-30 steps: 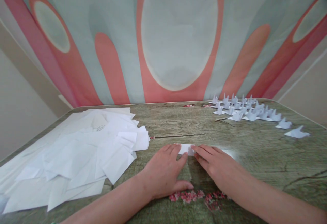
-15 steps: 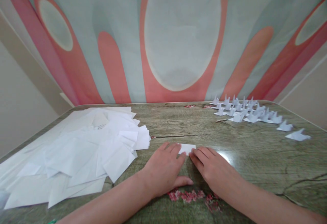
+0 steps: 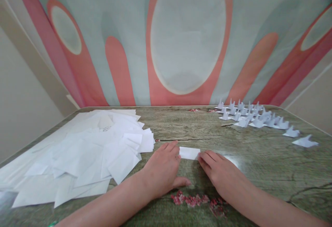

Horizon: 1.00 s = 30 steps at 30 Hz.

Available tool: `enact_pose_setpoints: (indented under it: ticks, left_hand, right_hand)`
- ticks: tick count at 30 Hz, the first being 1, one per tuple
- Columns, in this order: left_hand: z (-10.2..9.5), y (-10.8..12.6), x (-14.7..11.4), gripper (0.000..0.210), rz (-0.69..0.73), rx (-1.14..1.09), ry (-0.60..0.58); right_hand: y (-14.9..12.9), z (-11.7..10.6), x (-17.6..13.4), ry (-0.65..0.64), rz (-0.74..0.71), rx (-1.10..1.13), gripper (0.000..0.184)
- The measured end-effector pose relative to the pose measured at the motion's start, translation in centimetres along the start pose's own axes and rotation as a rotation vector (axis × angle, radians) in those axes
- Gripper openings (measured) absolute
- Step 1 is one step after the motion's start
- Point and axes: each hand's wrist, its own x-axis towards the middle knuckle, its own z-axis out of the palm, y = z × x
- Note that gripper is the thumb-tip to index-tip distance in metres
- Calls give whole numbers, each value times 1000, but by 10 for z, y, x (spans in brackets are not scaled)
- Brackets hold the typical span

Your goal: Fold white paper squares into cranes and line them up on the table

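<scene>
A small folded white paper (image 3: 189, 153) lies flat on the wood-grain table, its long side running left to right. My left hand (image 3: 165, 168) rests palm down at its left end, the fingers stretched forward and the thumb spread away toward me. At the right end, my right hand (image 3: 216, 168) has its fingers drawn together and pinches the paper's edge. The tips of the right thumb and fingers are partly hidden behind the hand.
A broad heap of loose white paper sheets (image 3: 85, 158) covers the table's left side. Several folded paper birds (image 3: 256, 120) stand in rows at the back right. The table (image 3: 259, 164) meets a patterned backdrop (image 3: 186, 47) behind.
My hands have moved apart along the folded paper, and more of it shows between them. The left fingers have slid left off its face. The view has shifted slightly.
</scene>
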Motion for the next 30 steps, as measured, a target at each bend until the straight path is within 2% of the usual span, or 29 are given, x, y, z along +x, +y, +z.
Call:
enact_pose_setpoints:
  ticks: [6, 9, 12, 16, 19, 24, 30]
  left_hand:
    - [9, 4, 2, 54, 44, 80, 47]
    - [15, 6, 3, 43, 57, 87, 47]
    - [18, 6, 4, 38, 58, 72, 12]
    - [17, 5, 4, 37, 57, 51, -5]
    - [16, 4, 4, 36, 47, 35, -2]
    - [16, 0, 4, 32, 37, 30, 27]
    - [17, -11, 5, 29, -38, 18, 131]
  right_hand:
    - [0, -2, 2, -29, 33, 47, 23]
    - [7, -9, 11, -38, 71, 192, 21]
    - [16, -15, 24, -38, 169, 377, 16]
    - [28, -13, 43, -103, 208, 566, 31]
    - [33, -7, 52, -166, 271, 661, 35]
    - [35, -2, 62, -244, 332, 701, 36]
    - [32, -5, 63, -332, 366, 723, 32]
